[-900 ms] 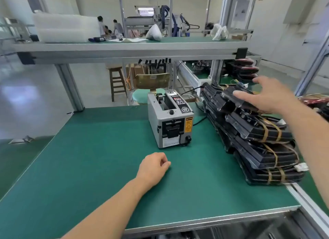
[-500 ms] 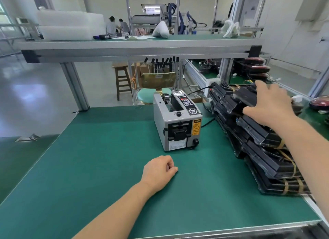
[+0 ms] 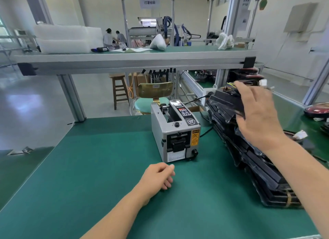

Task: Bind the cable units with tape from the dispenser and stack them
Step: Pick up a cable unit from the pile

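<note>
The right hand, which lay flat on the stack a moment ago, now grips one black unit and raises its far end off the pile, its wires and white connector showing above the fingers.

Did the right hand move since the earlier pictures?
Yes. The right hand came down onto the stack and now grips its top cable unit, slightly nearer the tape dispenser.
</note>
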The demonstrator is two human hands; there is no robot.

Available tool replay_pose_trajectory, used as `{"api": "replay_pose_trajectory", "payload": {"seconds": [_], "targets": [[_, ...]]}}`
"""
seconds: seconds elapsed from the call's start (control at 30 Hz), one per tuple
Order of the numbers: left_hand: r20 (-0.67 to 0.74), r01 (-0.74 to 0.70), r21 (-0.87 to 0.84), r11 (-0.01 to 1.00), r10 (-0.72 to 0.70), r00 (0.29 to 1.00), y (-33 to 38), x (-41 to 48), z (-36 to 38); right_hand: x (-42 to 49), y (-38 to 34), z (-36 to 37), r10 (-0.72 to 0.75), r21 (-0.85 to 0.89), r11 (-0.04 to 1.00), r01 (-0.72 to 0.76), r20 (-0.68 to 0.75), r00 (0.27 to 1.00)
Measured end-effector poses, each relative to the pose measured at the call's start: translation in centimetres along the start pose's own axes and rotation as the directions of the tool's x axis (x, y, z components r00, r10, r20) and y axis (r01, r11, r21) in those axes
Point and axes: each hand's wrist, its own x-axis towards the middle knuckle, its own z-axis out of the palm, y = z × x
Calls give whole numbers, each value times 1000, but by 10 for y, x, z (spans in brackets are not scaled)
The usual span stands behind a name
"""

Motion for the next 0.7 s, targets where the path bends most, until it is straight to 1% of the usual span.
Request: {"api": "replay_pose_trajectory", "payload": {"seconds": [0.1,0.23,0.33,0.4,0.43,0.47,0.53,0.63,0.7], "targets": [[-7,-4,-240,971,2,1000,18,1,-9,0,-27,0,-187,75,978,192,-72,980],[-22,-68,-494,867,66,998,47,5,-26,-4,-65,15,-404,107,902,418,-129,906],[-18,-94,-686,721,113,993,66,11,-42,-11,-89,36,-528,157,821,549,-157,835],[37,-56,-799,598,141,989,72,11,-56,-22,-102,52,-593,213,757,618,-174,786],[64,-36,-824,565,157,986,74,9,-64,-29,-107,61,-615,233,733,639,-176,769],[76,-28,-827,562,161,984,74,7,-70,-37,-111,70,-629,243,718,653,-175,757],[57,-24,-801,598,116,992,69,2,-78,-53,-115,87,-640,237,705,669,-193,743],[1,12,-745,667,-17,1000,57,-2,-87,-70,-122,107,-646,234,691,684,-224,730],[5,75,-719,691,-103,995,47,1,-90,-75,-131,113,-630,289,688,665,-216,746]]}}
